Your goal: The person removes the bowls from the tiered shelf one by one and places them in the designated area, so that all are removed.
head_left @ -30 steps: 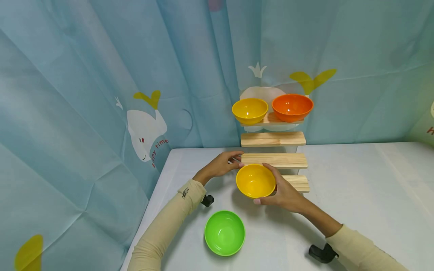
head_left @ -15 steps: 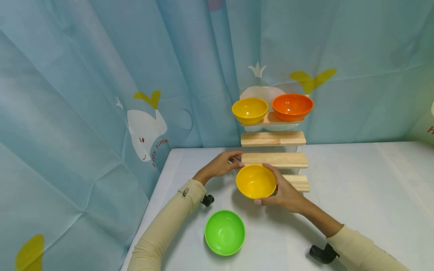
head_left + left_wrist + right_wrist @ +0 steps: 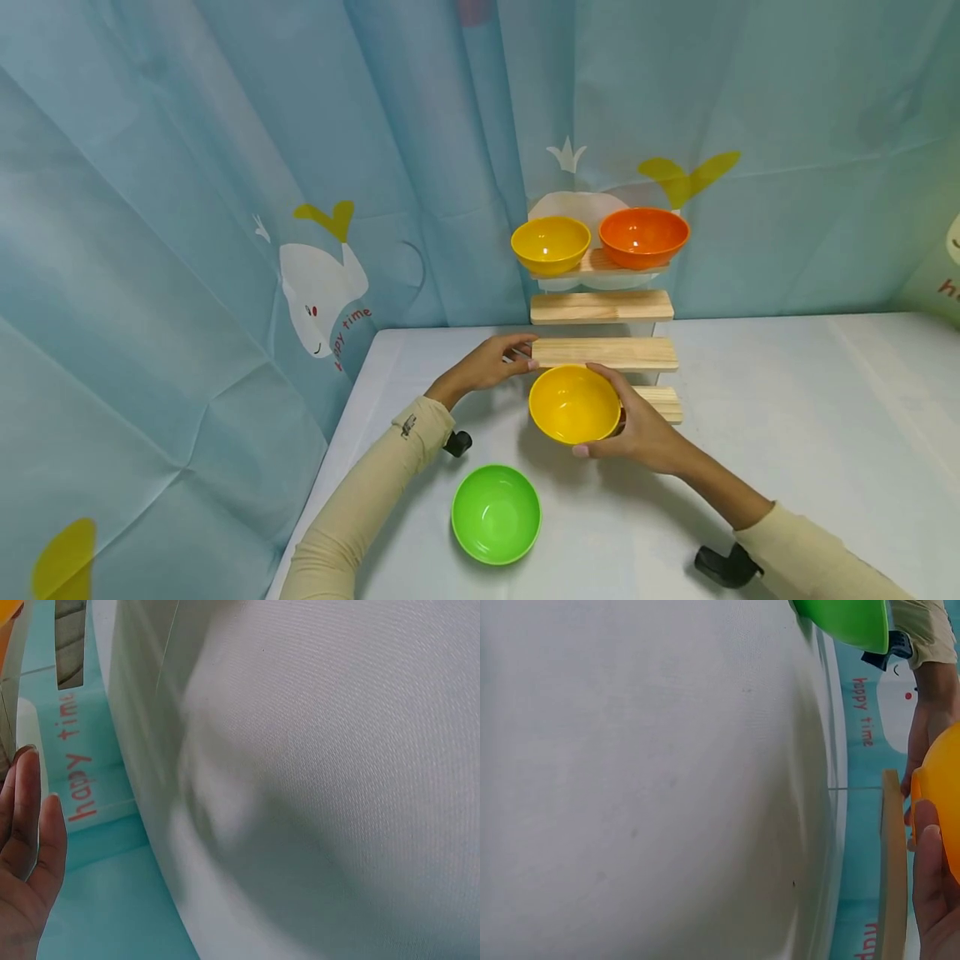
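Observation:
My right hand (image 3: pixel 641 429) grips a yellow bowl (image 3: pixel 574 404) by its right side, thumb at the front and fingers round the back. The bowl is tilted toward the head camera, in front of the lower boards of a wooden tiered rack (image 3: pixel 603 354). At the left end of one middle board, my left hand (image 3: pixel 487 363) holds the rack between thumb and fingers. The left wrist view catches its fingers (image 3: pixel 28 802) along the left edge. A green bowl (image 3: pixel 496 514) stands on the white table, nearer than both hands.
On the rack's top board sit another yellow bowl (image 3: pixel 551 245) and an orange bowl (image 3: pixel 644 237) side by side. Behind the table (image 3: pixel 787 433) hangs a blue curtain (image 3: pixel 450 167) with whale prints. A black wrist camera mount (image 3: pixel 727 567) shows by the right sleeve.
My right hand and the yellow bowl have shifted slightly to the right and toward me. The left hand stays at the rack, and the other bowls have not moved.

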`<state>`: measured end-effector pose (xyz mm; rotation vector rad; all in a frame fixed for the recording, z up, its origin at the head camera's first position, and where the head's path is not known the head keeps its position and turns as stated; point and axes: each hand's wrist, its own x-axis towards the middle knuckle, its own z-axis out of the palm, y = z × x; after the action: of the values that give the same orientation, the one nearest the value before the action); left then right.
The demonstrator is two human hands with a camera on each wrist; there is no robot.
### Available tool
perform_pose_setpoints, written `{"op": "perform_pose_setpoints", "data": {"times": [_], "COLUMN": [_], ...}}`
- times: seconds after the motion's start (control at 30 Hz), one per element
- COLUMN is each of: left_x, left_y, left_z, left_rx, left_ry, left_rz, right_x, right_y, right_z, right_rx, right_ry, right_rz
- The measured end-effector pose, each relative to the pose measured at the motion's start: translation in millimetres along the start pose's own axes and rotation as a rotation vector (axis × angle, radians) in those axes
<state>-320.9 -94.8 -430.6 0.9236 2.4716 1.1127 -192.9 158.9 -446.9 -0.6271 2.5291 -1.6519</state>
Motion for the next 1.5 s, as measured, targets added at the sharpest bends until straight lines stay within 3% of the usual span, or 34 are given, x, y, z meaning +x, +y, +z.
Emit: {"op": "perform_pose_setpoints", "data": {"times": [0.93, 1.5], "left_x": [-2.5, -1.0], "left_y": [-1.1, -2.3], "left_z": [0.1, -0.6], "left_rx": [-0.048, -0.072], "left_ry": [0.007, -0.001], "left_rz": [-0.02, -0.013], "right_x": [-15, -28], "right_y": [1, 3], "right_z": [-12, -19], "right_rx": [0.042, 0.082], "right_ry": [-0.011, -0.089], "right_rz": [-0.045, -0.057]}}
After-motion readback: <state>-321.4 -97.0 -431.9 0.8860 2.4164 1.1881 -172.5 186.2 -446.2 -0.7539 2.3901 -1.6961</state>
